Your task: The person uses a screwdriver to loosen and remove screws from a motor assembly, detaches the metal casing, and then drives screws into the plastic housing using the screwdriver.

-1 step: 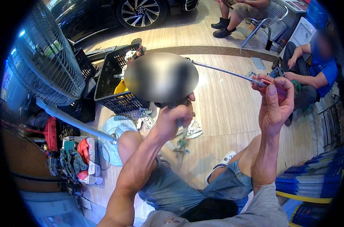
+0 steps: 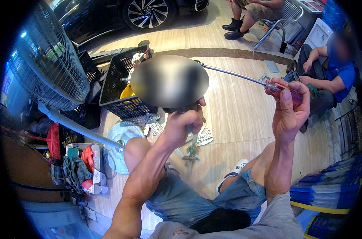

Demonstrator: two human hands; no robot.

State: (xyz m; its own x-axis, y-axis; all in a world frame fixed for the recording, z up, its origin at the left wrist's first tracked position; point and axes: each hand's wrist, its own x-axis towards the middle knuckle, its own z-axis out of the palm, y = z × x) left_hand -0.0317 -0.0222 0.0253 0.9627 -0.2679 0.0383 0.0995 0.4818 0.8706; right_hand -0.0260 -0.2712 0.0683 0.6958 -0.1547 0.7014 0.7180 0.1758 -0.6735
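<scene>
My left hand (image 2: 183, 125) is closed around the underside of a dark object (image 2: 180, 108), held up in front of me. A blurred oval covers most of that object, so its kind cannot be made out. In my right hand (image 2: 290, 109) is a screwdriver (image 2: 274, 88) with a red, partly clear handle, pinched between thumb and fingers. Its long metal shaft points left, and the tip end meets a small dark part at the upper right edge of the blur. Whether the tip touches the object is not clear.
A black plastic crate (image 2: 127, 109) with parts stands beyond my left hand. Metal parts (image 2: 205, 136) lie on the floor below. At left are a standing fan (image 2: 53, 67) and a box of cloths (image 2: 97, 175). A person in blue (image 2: 340, 79) sits at right; a car (image 2: 97, 20) stands behind.
</scene>
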